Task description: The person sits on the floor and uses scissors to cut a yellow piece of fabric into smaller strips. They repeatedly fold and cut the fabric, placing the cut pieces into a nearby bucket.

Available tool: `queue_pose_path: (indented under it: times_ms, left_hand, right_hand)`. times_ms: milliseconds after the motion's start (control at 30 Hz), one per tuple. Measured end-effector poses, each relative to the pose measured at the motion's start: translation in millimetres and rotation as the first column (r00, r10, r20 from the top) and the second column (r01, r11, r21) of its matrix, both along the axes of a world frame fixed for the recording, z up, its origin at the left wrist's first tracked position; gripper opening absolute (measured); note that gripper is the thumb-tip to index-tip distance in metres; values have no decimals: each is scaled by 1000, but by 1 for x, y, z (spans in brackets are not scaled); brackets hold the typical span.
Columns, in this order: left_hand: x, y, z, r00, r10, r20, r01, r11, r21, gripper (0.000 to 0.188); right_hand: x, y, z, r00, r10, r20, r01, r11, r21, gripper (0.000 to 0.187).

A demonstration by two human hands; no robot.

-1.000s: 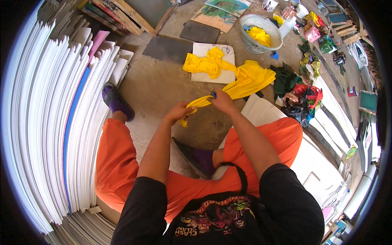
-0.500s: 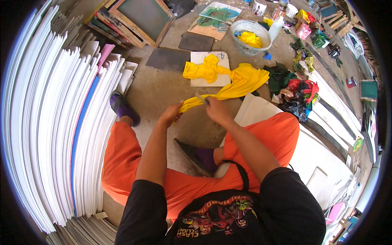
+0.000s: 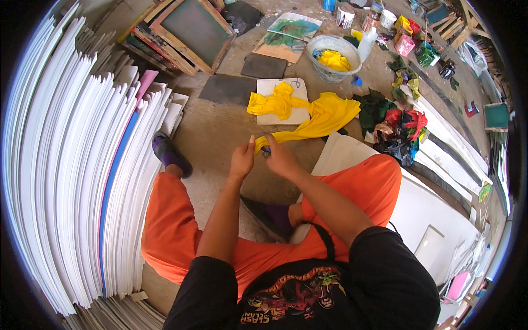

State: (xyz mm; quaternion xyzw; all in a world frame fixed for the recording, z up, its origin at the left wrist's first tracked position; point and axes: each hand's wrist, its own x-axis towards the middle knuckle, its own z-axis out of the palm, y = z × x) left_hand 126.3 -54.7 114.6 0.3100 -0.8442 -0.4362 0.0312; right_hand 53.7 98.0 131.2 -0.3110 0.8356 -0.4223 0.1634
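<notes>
A long strip of yellow cloth stretches across the floor toward me and narrows at its near end. My left hand is closed on that narrow end, thumb pointing up. Close beside it, my right hand is closed around a small grey blade-like tool, mostly hidden by the fingers, against the cloth. Whether it is a knife or scissors cannot be made out. Beyond the hands, a bunched part of the yellow fabric lies over a white board.
A grey basin with more yellow cloth stands at the far side. Colourful rags and plastic are heaped to the right. Stacked white sheets line the left, with wooden frames behind. White boards lie beside my right knee.
My hands have drawn together and nearer to me, the right moving left toward the left hand. The grey blade, formerly visible across the strip, is now mostly covered by fingers.
</notes>
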Motion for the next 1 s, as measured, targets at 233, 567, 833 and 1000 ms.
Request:
queue_pose_path:
  times_ms: [233, 567, 833, 1000]
  left_hand:
    - [-27, 62, -3, 901, 365, -235, -118, 727, 676, 51]
    - [-57, 78, -30, 924, 195, -330, 126, 659, 741, 46]
    - [-58, 64, -28, 937, 137, -320, 159, 651, 743, 47]
    - [-55, 60, -32, 946, 57, -319, 222, 602, 767, 45]
  right_hand:
    - [-27, 19, 13, 992, 9, 129, -6, 1000, -23, 52]
    - [-66, 47, 12, 981, -28, 192, 13, 996, 83, 41]
    - [-71, 42, 40, 953, -33, 301, -2, 993, 118, 41]
    - [-71, 42, 52, 898, -76, 434, 2, 986, 169, 39]
